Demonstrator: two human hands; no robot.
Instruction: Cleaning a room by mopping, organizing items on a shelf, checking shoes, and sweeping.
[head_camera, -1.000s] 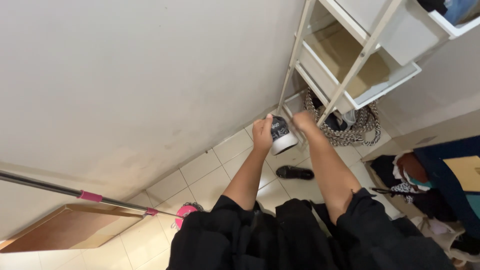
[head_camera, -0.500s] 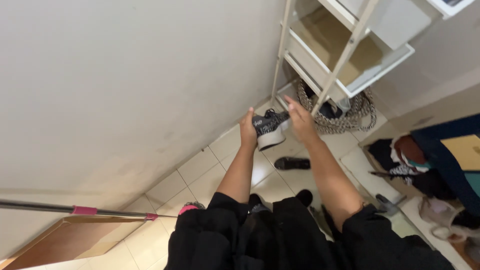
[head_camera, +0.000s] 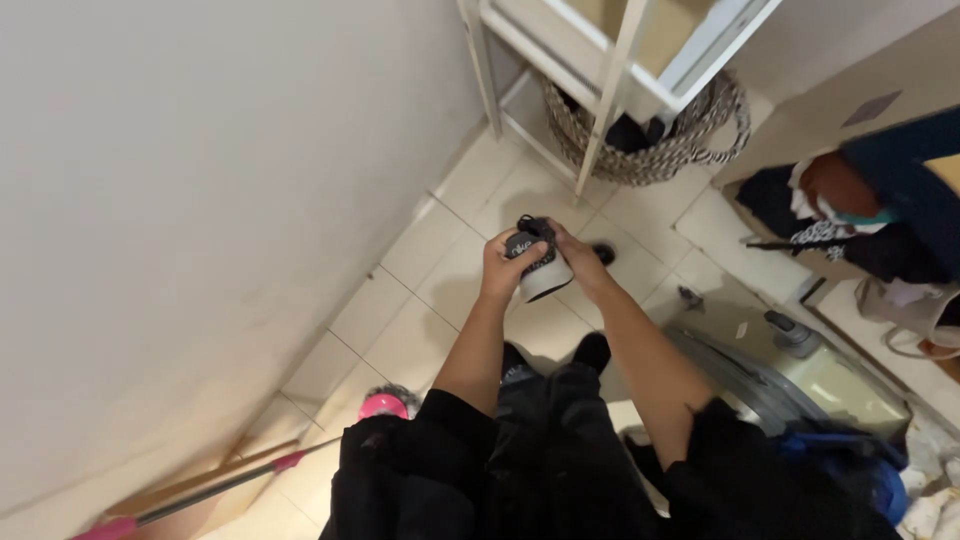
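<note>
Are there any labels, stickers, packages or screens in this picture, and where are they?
Round dark label with pale marks, on the tongue of the black-and-white shoe held in both hands.
Small pale sticker on the greenish suitcase lying on the floor at right.
Grey rectangular patch on the tan surface at upper right.
No screens or packages show.

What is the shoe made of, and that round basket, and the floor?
The shoe, held in the left hand and right hand, looks like dark cloth with a smooth white sole, probably rubber. The basket looks woven from thick rope or straw; you can see the twisted strands. The floor looks like pale glazed tile, with straight grout lines between the squares.
</note>
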